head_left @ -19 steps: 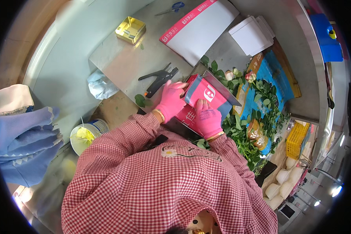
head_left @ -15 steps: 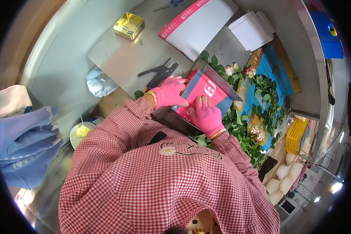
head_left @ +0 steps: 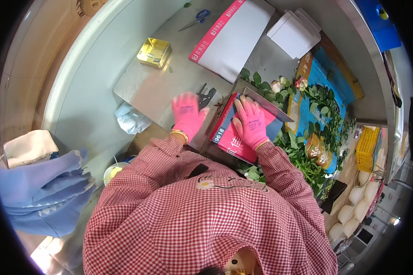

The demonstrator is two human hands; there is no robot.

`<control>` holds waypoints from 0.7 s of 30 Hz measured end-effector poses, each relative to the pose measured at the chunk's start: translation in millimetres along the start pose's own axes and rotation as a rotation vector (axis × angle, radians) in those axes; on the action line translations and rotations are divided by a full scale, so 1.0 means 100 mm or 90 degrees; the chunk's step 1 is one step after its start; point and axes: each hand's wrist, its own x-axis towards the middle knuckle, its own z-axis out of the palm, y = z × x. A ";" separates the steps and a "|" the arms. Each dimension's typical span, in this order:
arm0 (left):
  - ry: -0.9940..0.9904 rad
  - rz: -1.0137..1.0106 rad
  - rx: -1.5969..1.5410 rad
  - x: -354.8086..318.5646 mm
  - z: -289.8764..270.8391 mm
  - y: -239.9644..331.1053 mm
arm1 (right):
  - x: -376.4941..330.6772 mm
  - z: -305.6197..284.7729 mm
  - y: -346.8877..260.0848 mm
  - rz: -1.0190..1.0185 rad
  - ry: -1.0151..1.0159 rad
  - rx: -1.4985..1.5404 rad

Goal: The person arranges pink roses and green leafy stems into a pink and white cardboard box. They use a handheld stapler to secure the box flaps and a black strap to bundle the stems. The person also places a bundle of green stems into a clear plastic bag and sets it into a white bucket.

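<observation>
My right hand [head_left: 251, 121], in a pink glove, lies with fingers stretched out on a red and blue cardboard wrap [head_left: 226, 137]. The wrap sits against an upright metal plate [head_left: 271, 106]. My left hand [head_left: 188, 114], in a matching glove, is off the wrap, slightly blurred, fingers stretched forward. A black plier-like hand tool [head_left: 207, 95] is right beside and partly behind it; whether the glove touches the tool I cannot tell. Leafy rose stems [head_left: 291, 151] stick out from under the wrap on the right, with a few pale pink blooms [head_left: 276, 87] at the far side.
A gold square tin [head_left: 154, 52] and blue-handled scissors [head_left: 198, 19] lie farther off. White card sheets with a red edge [head_left: 231, 39] and a white stack [head_left: 294, 34] are at the back. Blue plastic [head_left: 132, 119] and blue cloths [head_left: 46, 192] are at left; a yellow basket [head_left: 368, 149] is at right.
My left hand has let go of the wrap and moved left to the black tool. My right hand has slid up to the wrap's far end.
</observation>
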 end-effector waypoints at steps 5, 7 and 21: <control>-0.222 0.033 0.088 0.22 -0.22 -0.14 | 0.00 -0.04 0.00 0.021 0.000 -0.003; -0.337 0.035 0.038 0.58 -0.31 -0.28 | 0.08 -0.09 0.06 0.023 0.001 0.011; -0.720 0.241 -0.089 0.68 -1.02 0.27 | 0.09 -0.29 0.32 0.023 0.058 0.108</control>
